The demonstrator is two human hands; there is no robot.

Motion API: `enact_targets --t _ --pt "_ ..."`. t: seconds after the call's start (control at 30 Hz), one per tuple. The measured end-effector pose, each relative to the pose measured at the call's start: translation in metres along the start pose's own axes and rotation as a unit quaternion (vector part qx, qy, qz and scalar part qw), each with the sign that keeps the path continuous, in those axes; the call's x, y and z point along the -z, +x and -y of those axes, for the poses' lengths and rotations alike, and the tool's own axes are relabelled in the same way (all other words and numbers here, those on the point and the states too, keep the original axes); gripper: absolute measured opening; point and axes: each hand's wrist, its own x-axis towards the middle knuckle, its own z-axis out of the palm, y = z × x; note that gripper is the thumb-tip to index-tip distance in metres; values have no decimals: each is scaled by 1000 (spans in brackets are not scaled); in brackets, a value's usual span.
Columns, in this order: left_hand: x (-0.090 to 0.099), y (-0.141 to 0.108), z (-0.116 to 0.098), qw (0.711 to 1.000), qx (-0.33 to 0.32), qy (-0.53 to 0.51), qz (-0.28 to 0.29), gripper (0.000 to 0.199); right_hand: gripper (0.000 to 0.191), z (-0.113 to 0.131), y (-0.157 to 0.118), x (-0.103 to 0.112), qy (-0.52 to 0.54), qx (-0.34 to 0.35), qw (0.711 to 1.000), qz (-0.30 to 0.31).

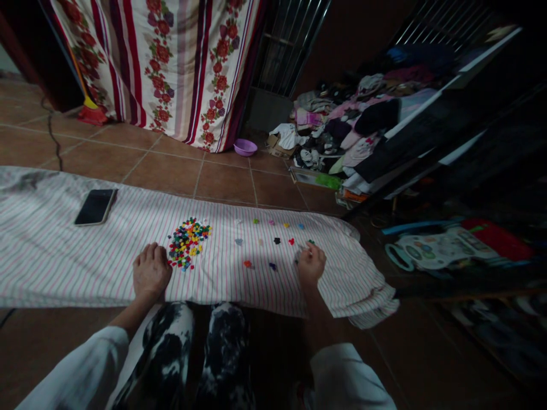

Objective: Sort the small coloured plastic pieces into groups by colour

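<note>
You're mid-sort: your left hand (150, 272) rests flat and open beside the bead pile (188, 241), while your right hand (311, 265) pinches closed at the scattered beads (273, 242) farther right, though I cannot tell what it holds. Next probably calls for careful placing.

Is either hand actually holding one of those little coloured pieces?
Left hand rests flat on the striped cloth, holding nothing. Right hand is curled; any piece inside cannot be told.

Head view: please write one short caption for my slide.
Left hand rests beside bead pile; right hand touches scattered beads on striped cloth.
</note>
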Motion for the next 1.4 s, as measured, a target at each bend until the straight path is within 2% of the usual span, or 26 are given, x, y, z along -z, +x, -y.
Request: enact_targets --t 0.13,0.2,0.3,0.4,0.53,0.77,1.17,1.4 --pt "-3 -1 2 1000 -3 -2 -11 31 39 63 -20 -9 83 27 994 58" --pt "-5 -1 4 1000 -5 0 -10 31 38 96 -39 -14 131 50 984 112" --pt "-7 -1 5 1000 -7 5 -6 32 34 139 -71 -22 202 71 953 213" --pt "-7 0 5 1000 -7 4 -7 32 28 174 -99 -31 228 80 919 311" --pt "-7 0 4 1000 -1 -7 -11 33 26 205 -120 -46 226 87 895 375" --pt "-8 0 5 1000 -10 -7 -14 33 30 229 -131 -67 197 109 885 408" --pt "-4 0 2 1000 -1 23 -1 31 31 244 -130 -70 71 118 892 431" --pt "-3 0 2 1000 -4 22 3 31 26 246 -135 -72 46 118 898 422"
